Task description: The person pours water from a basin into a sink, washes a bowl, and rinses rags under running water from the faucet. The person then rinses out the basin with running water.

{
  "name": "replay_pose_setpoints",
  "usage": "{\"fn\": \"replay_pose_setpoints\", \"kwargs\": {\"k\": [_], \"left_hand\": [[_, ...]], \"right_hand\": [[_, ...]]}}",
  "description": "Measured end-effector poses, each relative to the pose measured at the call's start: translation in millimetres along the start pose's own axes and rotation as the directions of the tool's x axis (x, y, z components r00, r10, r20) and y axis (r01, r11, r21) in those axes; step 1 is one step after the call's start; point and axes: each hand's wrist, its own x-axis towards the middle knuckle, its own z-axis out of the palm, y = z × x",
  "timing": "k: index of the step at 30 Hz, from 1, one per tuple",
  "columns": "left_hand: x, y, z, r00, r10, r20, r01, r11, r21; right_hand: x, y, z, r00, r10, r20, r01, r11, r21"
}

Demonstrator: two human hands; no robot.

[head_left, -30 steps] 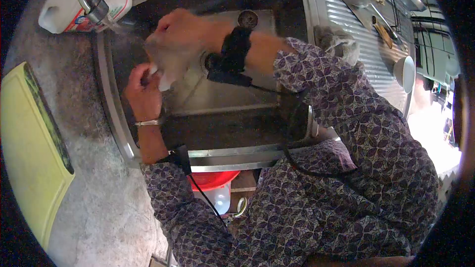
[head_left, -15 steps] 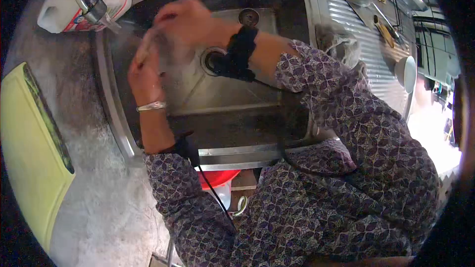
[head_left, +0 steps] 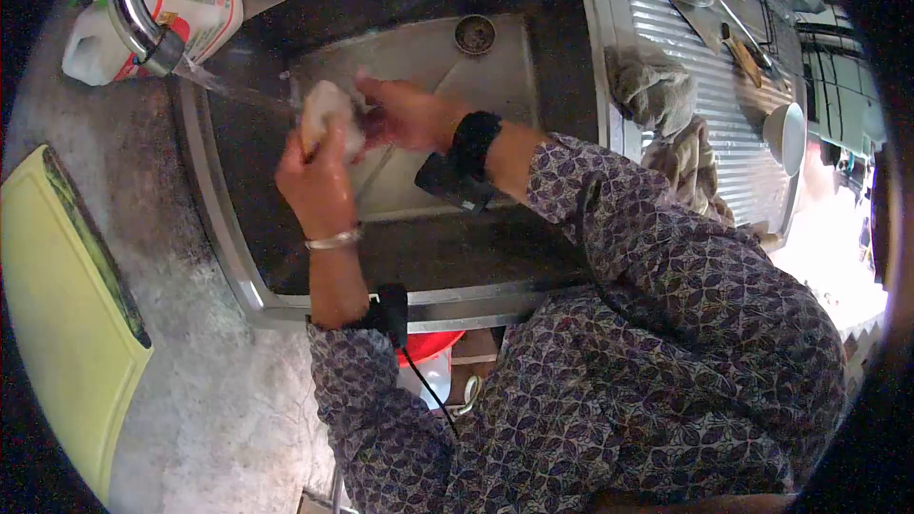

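My left hand (head_left: 319, 181) is closed around a whitish rounded thing (head_left: 329, 107), too blurred to name, over the left part of the sink. Just to its right is my right hand (head_left: 414, 114), its fingers smeared by motion and turned toward the whitish thing. Whether those fingers touch it I cannot tell. Water (head_left: 224, 86) streams from the metal tap (head_left: 138, 14) at the upper left toward the whitish thing. Below both hands lies the metal sink (head_left: 419, 257), with a drain strainer (head_left: 474, 35) at its far side.
A large white jug (head_left: 200, 9) stands behind the tap. The yellow-green board (head_left: 67, 324) lies on the left counter. Crumpled cloths (head_left: 652, 90), a white bowl (head_left: 784, 138) and a knife (head_left: 743, 57) are on the ribbed drainer at right. Something red (head_left: 428, 347) shows below the sink's front edge.
Both hands have come down and to the right, away from beside the tap. The whitish thing now shows in my left hand. The view has shifted slightly.
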Motion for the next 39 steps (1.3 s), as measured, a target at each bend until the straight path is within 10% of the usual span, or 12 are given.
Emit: {"fn": "replay_pose_setpoints", "kwargs": {"k": [2, 4, 7, 10, 13, 16, 19, 21, 22, 28, 34, 39], "left_hand": [[-20.0, 28.6, 4.6, 0.994, -0.064, 0.09, 0.055, 0.993, 0.103], [-34.4, 38.0, 3.6, 0.981, -0.157, 0.114, 0.154, 0.987, 0.033], [-46.5, 28.9, -8.3, 0.971, -0.111, 0.209, 0.071, 0.979, 0.189], [-40.4, 7.9, -29.5, 0.983, -0.169, 0.072, 0.175, 0.98, -0.095], [-29.1, -54.4, -38.9, 0.769, -0.634, 0.077, 0.63, 0.731, -0.262], [-35.1, -118.9, -13.7, 0.796, -0.504, 0.336, 0.585, 0.497, -0.64], [-47.0, -66.2, 8.2, 0.815, -0.147, 0.561, 0.563, -0.033, -0.826], [-43.1, -43.0, 6.8, 0.822, -0.151, 0.549, 0.547, -0.059, -0.835], [-40.8, -37.1, 5.5, 0.828, -0.156, 0.538, 0.532, -0.083, -0.843], [-17.3, -0.8, -0.5, 0.924, -0.068, 0.376, 0.376, 0.344, -0.86], [-16.2, 29.6, 9.8, 0.898, -0.152, 0.412, 0.416, 0.593, -0.689], [-8.2, 32.7, 29.1, 0.914, -0.227, 0.337, 0.388, 0.735, -0.556]], "right_hand": [[-13.8, -4.2, -4.7, 0.868, -0.422, 0.264, 0.482, 0.585, -0.652], [-18.8, 7.6, -13.2, 0.745, -0.515, 0.424, 0.601, 0.243, -0.761], [-2.1, 88.2, -32.4, 0.799, -0.512, 0.316, 0.573, 0.488, -0.658], [-45.8, 52.0, -16.2, 0.867, -0.341, 0.364, 0.441, 0.185, -0.878], [-55.0, 70.9, -1.2, 0.828, -0.464, 0.314, 0.546, 0.541, -0.64], [-70.4, 53.7, 26.9, 0.789, -0.518, 0.33, 0.614, 0.652, -0.445], [-78.1, 41.2, 39.7, 0.92, -0.314, 0.234, 0.33, 0.944, -0.03], [-101.6, -5.8, 61.0, 0.978, 0.082, 0.194, -0.2, 0.657, 0.727], [-104.2, -5.9, 56.9, 0.978, 0.079, 0.194, -0.197, 0.657, 0.728], [-120.5, -30.9, 44.1, 0.984, 0.064, 0.167, -0.133, 0.884, 0.449], [-116.7, -33.8, 21.5, 0.852, 0.133, 0.506, -0.3, 0.917, 0.264], [-116.1, -48.5, 15.3, 0.934, -0.002, 0.358, 0.146, 0.915, -0.376]]}}
